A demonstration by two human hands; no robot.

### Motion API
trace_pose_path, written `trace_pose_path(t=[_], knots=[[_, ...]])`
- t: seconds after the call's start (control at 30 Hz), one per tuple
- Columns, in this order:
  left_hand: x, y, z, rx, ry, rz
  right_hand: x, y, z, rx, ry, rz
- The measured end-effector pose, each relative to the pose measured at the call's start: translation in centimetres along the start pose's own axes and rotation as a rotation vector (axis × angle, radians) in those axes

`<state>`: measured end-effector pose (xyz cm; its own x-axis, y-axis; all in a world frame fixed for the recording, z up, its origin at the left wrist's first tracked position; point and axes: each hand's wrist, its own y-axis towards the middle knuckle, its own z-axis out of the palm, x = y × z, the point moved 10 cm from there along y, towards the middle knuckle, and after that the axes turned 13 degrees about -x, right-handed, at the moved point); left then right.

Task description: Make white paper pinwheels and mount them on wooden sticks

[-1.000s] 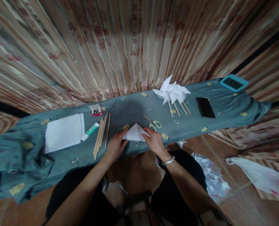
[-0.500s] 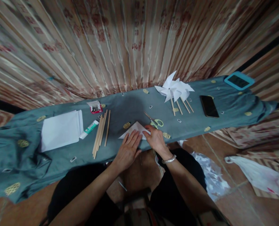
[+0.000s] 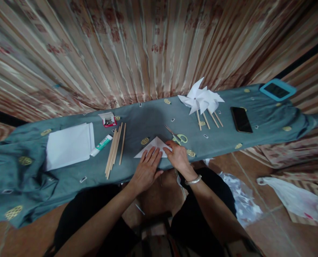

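A white sheet of paper [image 3: 157,142], folded into a triangle, lies at the table's near edge with its point facing away from me. My left hand [image 3: 147,168] rests flat on its lower middle, fingers stretched out. At the triangle's right corner, my right hand [image 3: 178,155] has thumb and forefinger closed on the paper; its other fingers are partly hidden. Just beyond that hand lie scissors [image 3: 176,136] with pale green handles. Left of the paper are several wooden sticks [image 3: 113,153] and a green-and-white glue stick [image 3: 101,145].
White paper pinwheels [image 3: 199,98] on sticks lie at the back right, near a black phone [image 3: 241,120] and a blue-framed tablet [image 3: 277,89]. Leftward are a paper stack [image 3: 69,146] and a red box of small metal pieces [image 3: 109,120]. Plastic bags [image 3: 241,200] lie on the floor.
The view has shifted slightly. Both hands stay on the folded paper in nearly the same pose.
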<state>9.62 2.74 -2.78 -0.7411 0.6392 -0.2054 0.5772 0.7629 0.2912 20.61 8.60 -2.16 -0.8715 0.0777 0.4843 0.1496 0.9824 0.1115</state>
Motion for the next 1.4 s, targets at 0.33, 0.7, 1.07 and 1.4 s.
trace_pose_path(t=[0.33, 0.7, 1.07, 1.4], knots=[[0.0, 0.0, 0.2, -0.009, -0.001, 0.003, 0.2, 0.1, 0.0, -0.011, -0.046, -0.024], [0.0, -0.1, 0.6, 0.005, 0.034, 0.010, 0.7, -0.1, 0.0, 0.003, -0.120, -0.068], [0.1, -0.2, 1.0, 0.027, 0.057, 0.008, 2.3, -0.7, -0.6, -0.065, -0.230, -0.236], [-0.1, -0.3, 1.1, 0.028, 0.051, 0.023, 2.6, -3.8, 0.7, -0.164, -0.171, -0.378]])
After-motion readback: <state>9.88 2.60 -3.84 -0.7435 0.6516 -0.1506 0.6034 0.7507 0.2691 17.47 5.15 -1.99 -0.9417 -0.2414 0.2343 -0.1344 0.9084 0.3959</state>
